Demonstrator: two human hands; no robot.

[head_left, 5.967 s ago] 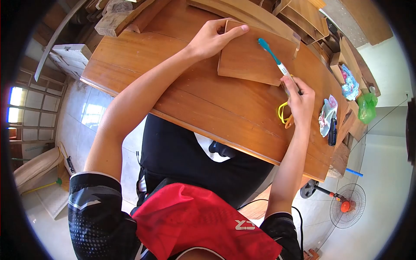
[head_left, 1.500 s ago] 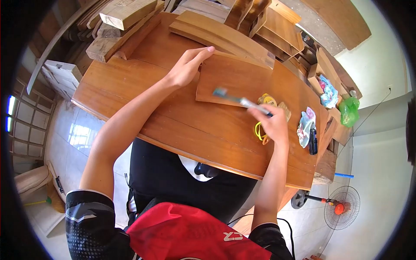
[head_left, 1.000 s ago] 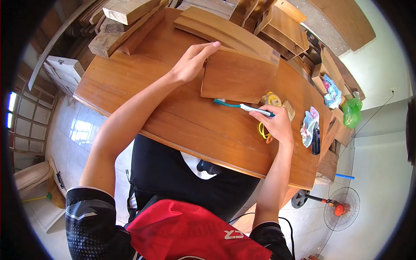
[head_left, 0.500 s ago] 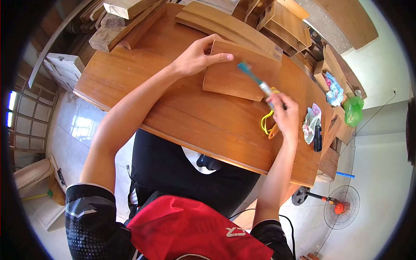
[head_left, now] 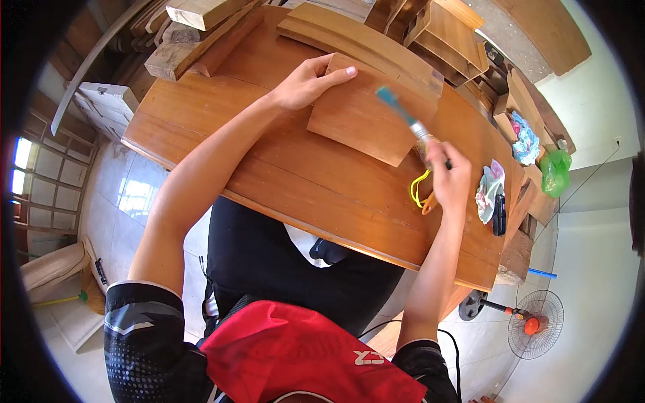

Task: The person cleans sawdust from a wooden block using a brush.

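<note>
My left hand (head_left: 310,82) grips the upper left edge of a flat wooden board (head_left: 366,117), with the thumb on its face. The board is tilted above the wooden table (head_left: 282,181). My right hand (head_left: 449,176) is closed round the handle of a paint brush (head_left: 408,119), whose teal bristles point up and left over the board's right part. The brush is slightly blurred, and whether its bristles touch the board I cannot tell. Beside my right hand, a yellow loop (head_left: 418,189) lies on the table.
Wooden planks (head_left: 363,41) lie along the table's far edge, and more timber (head_left: 176,59) is at the far left. At the right are a crumpled cloth (head_left: 490,190), a black object (head_left: 499,215) and a green bag (head_left: 555,172). A fan (head_left: 531,325) stands lower right.
The board has tilted, its lower right corner now lower. My left thumb has shifted towards its top edge. The brush has moved slightly up and right in view.
</note>
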